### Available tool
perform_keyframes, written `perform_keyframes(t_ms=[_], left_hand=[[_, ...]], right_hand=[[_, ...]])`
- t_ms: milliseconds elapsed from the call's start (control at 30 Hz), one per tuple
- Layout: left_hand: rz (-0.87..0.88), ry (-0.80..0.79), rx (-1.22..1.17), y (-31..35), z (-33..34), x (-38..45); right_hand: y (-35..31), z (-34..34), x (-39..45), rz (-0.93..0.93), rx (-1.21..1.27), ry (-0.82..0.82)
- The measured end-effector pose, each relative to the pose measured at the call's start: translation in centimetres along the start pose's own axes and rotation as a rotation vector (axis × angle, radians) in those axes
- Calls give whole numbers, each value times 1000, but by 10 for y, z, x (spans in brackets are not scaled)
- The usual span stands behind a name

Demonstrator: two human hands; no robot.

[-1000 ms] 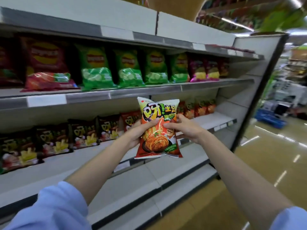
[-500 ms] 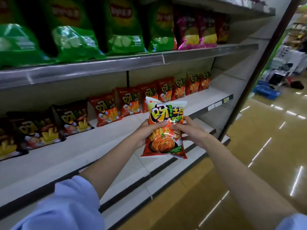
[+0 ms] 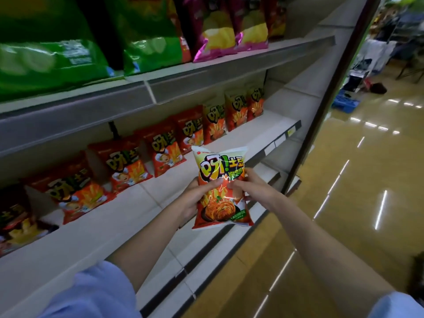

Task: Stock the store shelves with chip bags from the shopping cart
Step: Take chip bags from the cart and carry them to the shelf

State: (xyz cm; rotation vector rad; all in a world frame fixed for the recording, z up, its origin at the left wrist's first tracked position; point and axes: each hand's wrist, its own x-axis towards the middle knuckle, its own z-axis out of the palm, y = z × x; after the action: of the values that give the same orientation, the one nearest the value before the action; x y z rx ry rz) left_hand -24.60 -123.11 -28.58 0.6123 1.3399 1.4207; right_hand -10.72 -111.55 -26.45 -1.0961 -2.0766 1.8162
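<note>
- Both of our hands hold one chip bag (image 3: 221,187) upright in front of us: our left hand (image 3: 195,198) grips its left edge with the thumb curled across the front, and our right hand (image 3: 251,191) pinches the right edge, fingers curled onto the printed face.
- From the head view, we judge that we hold it at both sides so that the puffed, slippery film stays flat and faces forward, ready to be stood up label-out like its neighbours.
- That bag hangs in the air just in front of the middle shelf (image 3: 206,161), above its front lip and not yet resting on anything.
- Along the back of this shelf stands a row of red-orange bags (image 3: 165,152) of the same brand, leaning slightly and facing the aisle; the white board in front of them is bare, which is likely where ours belongs.
- Further left on the same shelf sit darker bags (image 3: 16,223), blurred at the edge of the view.
- On the shelf above we see large green bags (image 3: 52,49) and pink-and-yellow bags (image 3: 218,31), a different product, so that level seems not to be our target.
- A lower shelf (image 3: 229,249) juts out beneath our forearms.
- To the right runs the glossy floor (image 3: 344,203); the shopping cart is not in view.
</note>
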Motion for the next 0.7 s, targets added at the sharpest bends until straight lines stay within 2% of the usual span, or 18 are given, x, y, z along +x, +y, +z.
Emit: perform_keyframes(t_ms=[133, 333, 700], left_hand=[[18, 33, 34, 0, 11, 48], [4, 171, 56, 1, 31, 137], [63, 367, 13, 44, 82, 305]], right_hand=[[7, -31, 35, -22, 21, 1], [16, -91, 111, -15, 31, -60], [-16, -223, 273, -55, -48, -220]])
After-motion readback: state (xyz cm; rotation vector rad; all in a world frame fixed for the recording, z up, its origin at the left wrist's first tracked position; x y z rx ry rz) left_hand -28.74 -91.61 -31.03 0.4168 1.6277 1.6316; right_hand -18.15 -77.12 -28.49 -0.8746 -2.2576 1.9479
